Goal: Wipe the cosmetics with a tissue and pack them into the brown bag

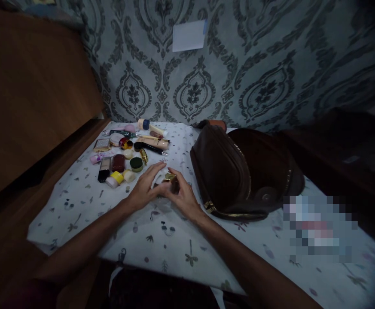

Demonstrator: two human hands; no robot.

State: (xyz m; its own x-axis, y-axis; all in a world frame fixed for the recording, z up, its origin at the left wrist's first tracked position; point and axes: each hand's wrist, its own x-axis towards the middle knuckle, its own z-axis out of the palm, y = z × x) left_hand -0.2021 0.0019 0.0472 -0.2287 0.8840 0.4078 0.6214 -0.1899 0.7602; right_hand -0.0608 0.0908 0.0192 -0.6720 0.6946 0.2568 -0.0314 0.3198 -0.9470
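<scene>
In the head view, my left hand point(146, 187) and my right hand point(184, 198) meet above the cloth in front of the cosmetics, fingers curved and thumbs nearly touching. Between them is a small gold and dark item point(169, 177), partly covered by my fingers; its exact kind is not clear. Both hands seem closed on it. To the left lie a dark green round jar point(136, 164), a gold lipstick-like tube point(144, 156), a yellow-banded white tube point(114, 179), a dark red case point(118, 163) and a black-capped foundation bottle point(104, 169).
A brown leather bag point(219, 171) stands unzipped to the right of my hands. Beyond it is a blurred, pixelated patch point(319, 227). A patterned cloth point(155, 249) covers the table. Wooden furniture point(35, 98) borders the left, and a patterned wall point(193, 86) rises behind.
</scene>
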